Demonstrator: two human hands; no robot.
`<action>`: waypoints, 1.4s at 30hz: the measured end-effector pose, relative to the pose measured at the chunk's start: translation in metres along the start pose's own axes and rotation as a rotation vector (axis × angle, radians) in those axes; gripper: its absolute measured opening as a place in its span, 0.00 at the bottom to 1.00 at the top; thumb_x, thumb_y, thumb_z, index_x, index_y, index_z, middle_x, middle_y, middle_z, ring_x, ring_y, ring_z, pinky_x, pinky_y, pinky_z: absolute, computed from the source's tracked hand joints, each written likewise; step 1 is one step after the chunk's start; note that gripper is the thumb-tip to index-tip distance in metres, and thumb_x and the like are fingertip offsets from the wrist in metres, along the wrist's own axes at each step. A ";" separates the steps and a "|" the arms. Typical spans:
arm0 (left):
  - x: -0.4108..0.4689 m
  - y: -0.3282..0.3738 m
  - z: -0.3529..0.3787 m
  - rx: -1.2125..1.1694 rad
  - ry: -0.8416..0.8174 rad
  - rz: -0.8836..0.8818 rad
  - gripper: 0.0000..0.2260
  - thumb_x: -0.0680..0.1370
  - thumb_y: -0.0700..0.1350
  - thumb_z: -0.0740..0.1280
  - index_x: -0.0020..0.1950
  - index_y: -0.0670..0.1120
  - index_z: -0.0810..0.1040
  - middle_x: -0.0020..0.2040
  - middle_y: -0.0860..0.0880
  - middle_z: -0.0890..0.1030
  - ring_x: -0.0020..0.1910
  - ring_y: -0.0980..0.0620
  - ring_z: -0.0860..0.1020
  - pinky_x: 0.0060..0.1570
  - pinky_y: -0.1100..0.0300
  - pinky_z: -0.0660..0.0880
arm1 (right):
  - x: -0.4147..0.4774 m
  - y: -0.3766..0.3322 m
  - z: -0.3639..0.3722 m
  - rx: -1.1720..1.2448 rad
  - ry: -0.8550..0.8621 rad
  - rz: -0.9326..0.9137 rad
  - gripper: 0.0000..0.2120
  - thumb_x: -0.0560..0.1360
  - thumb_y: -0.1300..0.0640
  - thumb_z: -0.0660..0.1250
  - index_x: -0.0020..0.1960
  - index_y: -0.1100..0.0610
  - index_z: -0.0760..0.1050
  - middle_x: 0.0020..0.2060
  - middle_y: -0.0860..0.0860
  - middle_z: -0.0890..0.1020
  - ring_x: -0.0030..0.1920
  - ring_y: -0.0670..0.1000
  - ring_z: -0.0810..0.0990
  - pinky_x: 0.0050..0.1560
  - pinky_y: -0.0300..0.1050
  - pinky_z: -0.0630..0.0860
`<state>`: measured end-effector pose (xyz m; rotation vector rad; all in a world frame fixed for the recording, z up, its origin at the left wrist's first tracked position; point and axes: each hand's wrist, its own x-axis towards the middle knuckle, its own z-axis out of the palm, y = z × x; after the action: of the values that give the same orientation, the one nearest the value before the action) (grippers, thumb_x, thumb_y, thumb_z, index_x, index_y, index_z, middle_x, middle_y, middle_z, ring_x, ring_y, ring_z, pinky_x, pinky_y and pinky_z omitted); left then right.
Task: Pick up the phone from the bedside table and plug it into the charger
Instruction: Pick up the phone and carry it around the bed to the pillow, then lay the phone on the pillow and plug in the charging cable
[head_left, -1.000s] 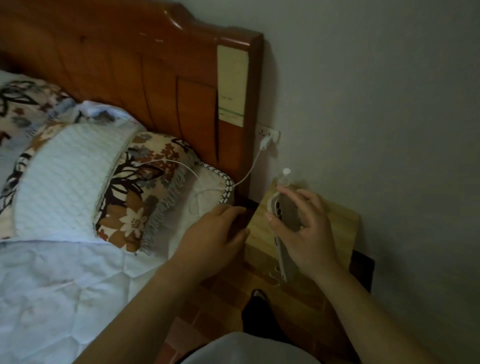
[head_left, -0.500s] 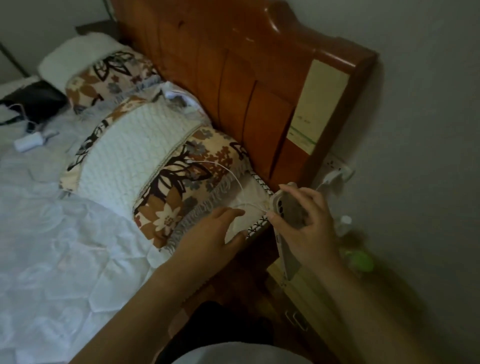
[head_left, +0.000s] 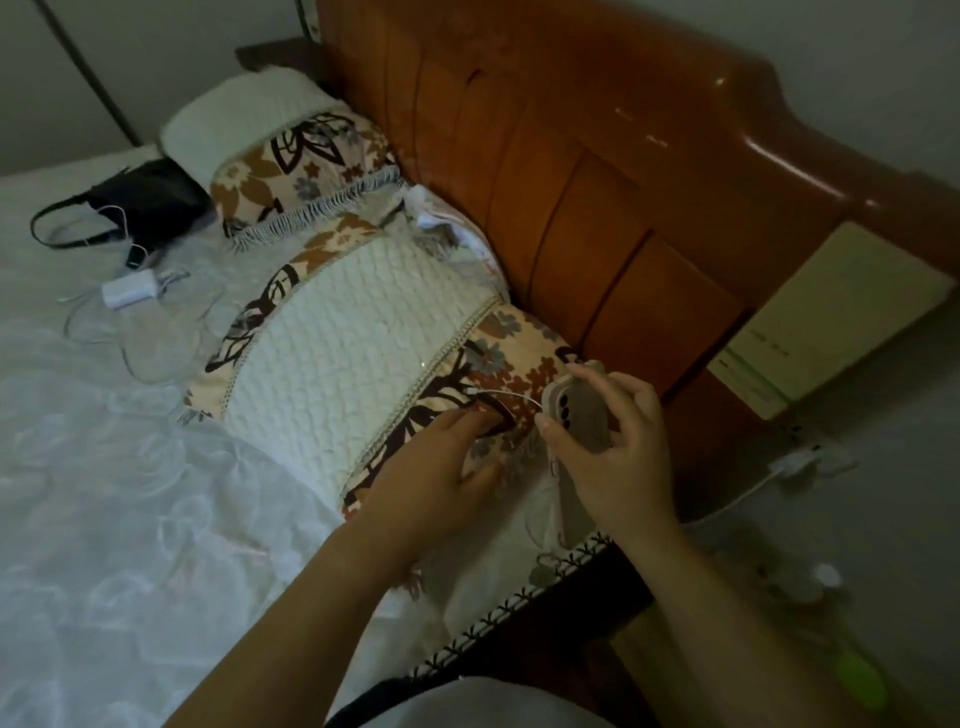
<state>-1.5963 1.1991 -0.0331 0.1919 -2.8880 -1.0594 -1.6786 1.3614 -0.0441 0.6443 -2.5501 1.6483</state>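
Right hand (head_left: 618, 457) grips the phone (head_left: 576, 415) around its sides, fingers curled over the back, thumb on the near edge. Phone in a pale case, camera lenses facing up, held upright-ish over the bed's edge, just above the near pillow (head_left: 363, 374). No brand mark legible on the case.

Left hand (head_left: 441, 467) lies palm-down on the floral end of that pillow, fingers loosely bent, tips at the thin white charger cable (head_left: 506, 393). Cannot tell whether the fingers actually pinch the cable or only touch it. Cable runs across the pillow to the top of the phone; its plug end is too small to make out.

White charger adapter (head_left: 795, 462) sits in a wall socket right of the wooden headboard (head_left: 597, 197), a cord trailing down from it. Cream panel (head_left: 831, 322) on the headboard's end carries faint printed lines, unreadable.

Far side of the bed: second pillow (head_left: 291, 150), black bag (head_left: 140, 200), another white adapter (head_left: 127, 291) with loose cord on the sheet (head_left: 104, 493).
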 end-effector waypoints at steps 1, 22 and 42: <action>0.007 -0.009 -0.007 -0.005 0.007 0.002 0.18 0.76 0.53 0.61 0.65 0.53 0.69 0.61 0.51 0.74 0.53 0.55 0.74 0.51 0.58 0.72 | 0.008 -0.002 0.009 0.004 0.002 0.000 0.21 0.66 0.39 0.69 0.58 0.35 0.71 0.57 0.48 0.67 0.61 0.49 0.70 0.54 0.53 0.78; 0.054 -0.143 -0.040 0.035 -0.046 -0.402 0.19 0.77 0.55 0.60 0.68 0.55 0.66 0.67 0.53 0.70 0.48 0.52 0.76 0.51 0.58 0.73 | 0.102 0.061 0.189 -0.029 -0.317 0.212 0.21 0.67 0.46 0.73 0.59 0.43 0.74 0.57 0.47 0.66 0.55 0.43 0.67 0.44 0.21 0.65; 0.118 -0.196 0.000 0.123 -0.164 -0.292 0.19 0.76 0.51 0.63 0.67 0.52 0.68 0.67 0.51 0.70 0.63 0.51 0.70 0.55 0.54 0.73 | 0.142 0.152 0.181 -0.266 -0.533 0.198 0.17 0.73 0.54 0.69 0.61 0.53 0.74 0.60 0.52 0.75 0.57 0.48 0.72 0.52 0.27 0.65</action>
<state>-1.6939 1.0343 -0.1587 0.5742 -3.1460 -0.9759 -1.8290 1.2103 -0.2190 0.9364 -3.2241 1.2699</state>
